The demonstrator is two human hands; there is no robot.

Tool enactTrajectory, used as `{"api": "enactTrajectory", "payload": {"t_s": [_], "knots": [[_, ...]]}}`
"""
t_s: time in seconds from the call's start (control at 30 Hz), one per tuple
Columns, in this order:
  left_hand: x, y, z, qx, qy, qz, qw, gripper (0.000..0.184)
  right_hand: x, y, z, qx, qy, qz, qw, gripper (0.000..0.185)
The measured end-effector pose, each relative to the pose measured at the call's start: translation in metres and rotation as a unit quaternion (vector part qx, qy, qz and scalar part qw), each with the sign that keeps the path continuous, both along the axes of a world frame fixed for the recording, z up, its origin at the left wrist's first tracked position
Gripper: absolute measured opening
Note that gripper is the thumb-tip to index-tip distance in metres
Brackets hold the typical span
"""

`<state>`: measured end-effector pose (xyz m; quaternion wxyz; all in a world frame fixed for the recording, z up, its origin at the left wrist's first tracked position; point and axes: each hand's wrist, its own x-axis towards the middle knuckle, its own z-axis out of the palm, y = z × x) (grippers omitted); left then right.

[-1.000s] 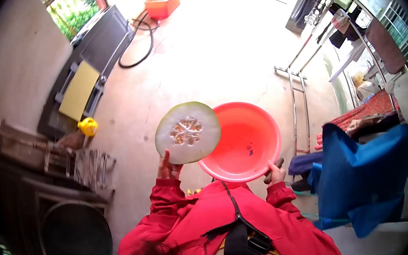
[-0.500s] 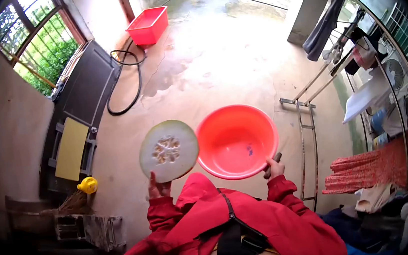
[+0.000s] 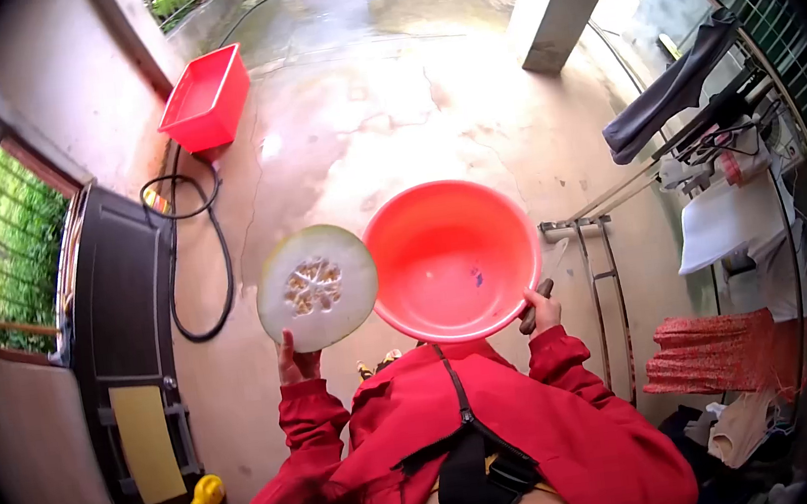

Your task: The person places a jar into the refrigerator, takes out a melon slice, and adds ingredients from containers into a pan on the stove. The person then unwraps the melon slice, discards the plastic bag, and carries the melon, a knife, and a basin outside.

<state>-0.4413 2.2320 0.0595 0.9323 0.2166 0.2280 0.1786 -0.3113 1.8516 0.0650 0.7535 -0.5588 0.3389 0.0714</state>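
On the left, a cut piece of winter melon [image 3: 280, 306] shows white flesh, a seedy core and a pale green rind. My left hand [image 3: 297, 361] grips its lower edge, thumb up against the cut face. Beside it is a round red plastic basin [image 3: 409, 301], with a small dark mark inside. My right hand [image 3: 545, 313] is closed at the basin's lower right rim. That same hand also holds a knife [image 3: 536, 307] by its brown handle; a faint pale blade seems to point up and away. Fingers under the melon and basin are hidden.
A red rectangular tub [image 3: 207, 100] stands by the left wall, with a black hose [image 3: 227, 272] on the floor. A dark door panel [image 3: 130, 293] leans below the window. At right are a metal ladder-like frame [image 3: 592, 300] and hanging laundry [image 3: 714, 356]. A pillar [image 3: 556, 16] stands ahead.
My view has turned and shifted, so the tub and door appear further left and lower. The melon and basin stay in my hands, slightly higher in view. Feet now show below the melon.
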Motion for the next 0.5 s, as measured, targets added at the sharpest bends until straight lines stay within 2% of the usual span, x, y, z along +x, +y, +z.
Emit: {"api": "enactTrajectory", "payload": {"t_s": [0.1, 0.27, 0.37, 0.43, 0.5], "knots": [[0.108, 0.005, 0.006, 0.013, -0.030, -0.037, 0.999, 0.052, 0.056, 0.000, 0.004, -0.005, -0.016, -0.055, 0.998, 0.021], [0.258, -0.008, -0.006, -0.009, -0.009, -0.051, 0.999, 0.053, 0.162, -0.001, -0.008, 0.008, -0.006, -0.133, 0.991, 0.018], [0.345, -0.007, -0.010, -0.055, -0.028, -0.036, 0.997, 0.052, 0.245, 0.003, -0.022, -0.014, 0.016, -0.128, 0.992, 0.020], [0.391, 0.005, 0.001, -0.064, -0.001, -0.024, 0.998, 0.050, 0.297, 0.010, -0.032, 0.021, -0.009, -0.127, 0.992, 0.021], [0.433, 0.016, 0.005, -0.068, 0.048, -0.004, 0.997, 0.049, 0.352, 0.026, -0.017, 0.010, -0.007, -0.099, 0.995, 0.021]]}}
